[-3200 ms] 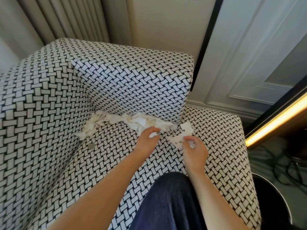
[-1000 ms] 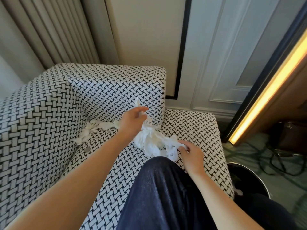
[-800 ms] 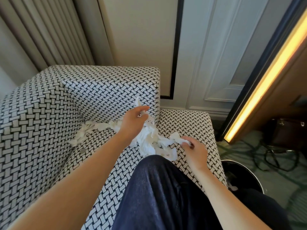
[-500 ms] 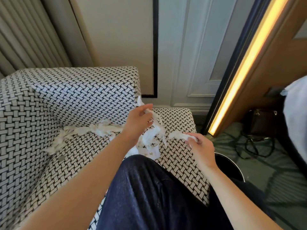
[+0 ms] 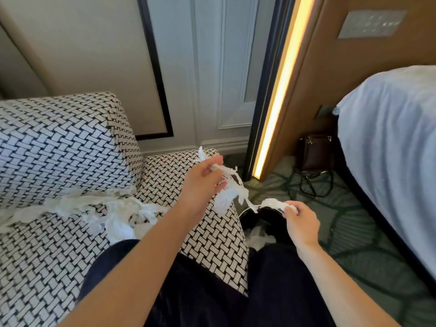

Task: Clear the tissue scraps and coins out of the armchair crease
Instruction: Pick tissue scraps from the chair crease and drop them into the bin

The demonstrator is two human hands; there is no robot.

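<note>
HOTEL RM: Person's L hand (image 5: 203, 185), fingers curled tight round a bunch of shredded tissue (image 5: 230, 193), holds it up just past the front corner of a black-&-white basket-weave armchair (image 5: 59, 149). R hand (image 5: 300, 223) pinches the far end of the same strand btwn thumb & fingertips, above a round black bin (image 5: 273, 223) standing on the green carpet (image 5: 354, 232) beside the chair. White tissue lies inside the bin. More tissue scraps (image 5: 106, 208) are strewn along the crease where seat meets backrest & spill fwd over the seat cushion, just beside the person's dark-trousered leg (image 5: 188, 291). At right, a white-sheeted bed (image 5: 389, 149). Brown handbag (image 5: 315, 149) & black cables (image 5: 313, 185) lie on the floor near a lit light strip (image 5: 276, 102).
</note>
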